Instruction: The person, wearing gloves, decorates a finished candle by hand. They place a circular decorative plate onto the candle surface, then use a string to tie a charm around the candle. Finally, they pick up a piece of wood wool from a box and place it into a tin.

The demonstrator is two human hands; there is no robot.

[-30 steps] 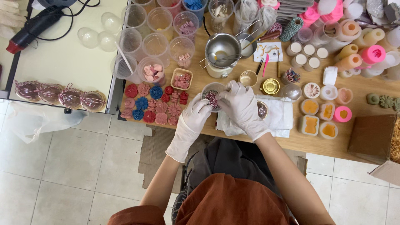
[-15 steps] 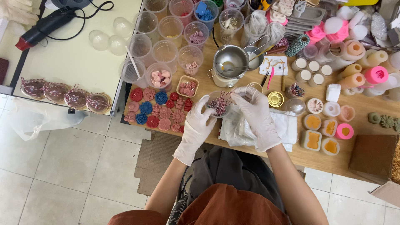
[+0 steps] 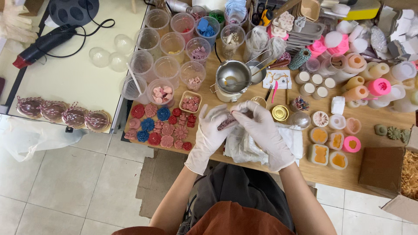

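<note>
Nearest the camera, the person's rust-coloured top and dark apron fill the lower edge, with both forearms reaching up to the wooden tabletop (image 3: pixel 331 167). The left hand (image 3: pixel 208 137), in a white glove, cups a small round ball wound with red-and-white string (image 3: pixel 226 124) from below and from the left, fingers curled around it. The right hand (image 3: pixel 261 128), also gloved, closes on the same ball from the right, its fingertips pinching at the top. The ball is held just above a crumpled white cloth (image 3: pixel 292 138) that lies on the tabletop under the hands.

Left of the ball lies a cluster of red, pink and blue flower-shaped wax pieces (image 3: pixel 159 125). Right of the ball stand small moulds filled with orange wax (image 3: pixel 331 146). Just beyond the ball sits a metal melting pot (image 3: pixel 233 76), with a gold tin lid (image 3: pixel 280 113) to its right. Further beyond, rows of clear plastic cups (image 3: pixel 167 43) hold coloured bits. Far left of the ball, on a pale side table (image 3: pixel 69 69), four string-wrapped balls (image 3: pixel 63 115) lie in a row, with a black heat gun (image 3: pixel 41 43) beyond them.
</note>
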